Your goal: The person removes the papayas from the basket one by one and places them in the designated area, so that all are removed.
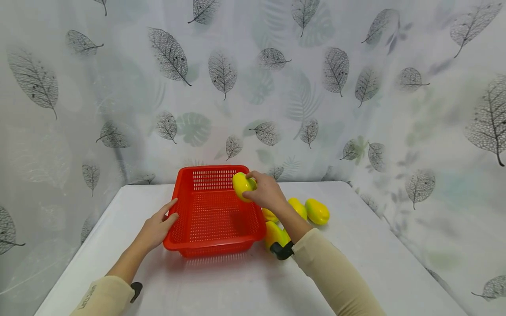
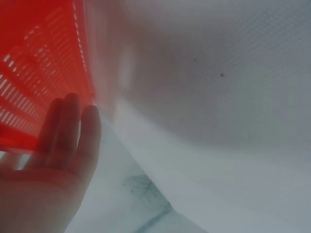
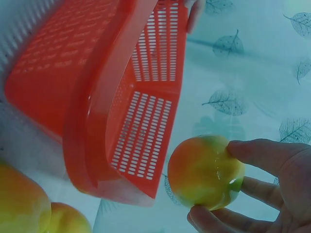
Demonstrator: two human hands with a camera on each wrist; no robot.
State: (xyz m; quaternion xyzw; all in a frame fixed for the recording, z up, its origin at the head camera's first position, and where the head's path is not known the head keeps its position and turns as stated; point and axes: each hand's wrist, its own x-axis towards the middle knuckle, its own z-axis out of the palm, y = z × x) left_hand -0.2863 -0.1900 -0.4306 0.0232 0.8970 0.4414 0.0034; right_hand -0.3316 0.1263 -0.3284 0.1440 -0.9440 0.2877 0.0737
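Note:
A red slotted plastic basket (image 1: 215, 242) stands on the white table. My left hand (image 1: 156, 227) holds its left side, thumb over the rim and fingers laid along the outer wall (image 2: 43, 63). Above the basket's right rim, my right hand (image 1: 268, 189) grips a glossy yellow-green mango (image 1: 239, 186) between thumb and fingertips. The right wrist view shows this mango (image 3: 199, 174) raised beside the basket wall. Several more mangoes (image 1: 317, 212) lie to the right of the basket, some partly hidden under my right forearm.
Behind the table hangs a pale curtain (image 1: 253, 96) with a leaf print, which continues along both sides. The white tabletop (image 1: 221, 289) extends in front of the basket. A dark strap (image 1: 282, 250) sits at my right wrist, close over the nearest mangoes.

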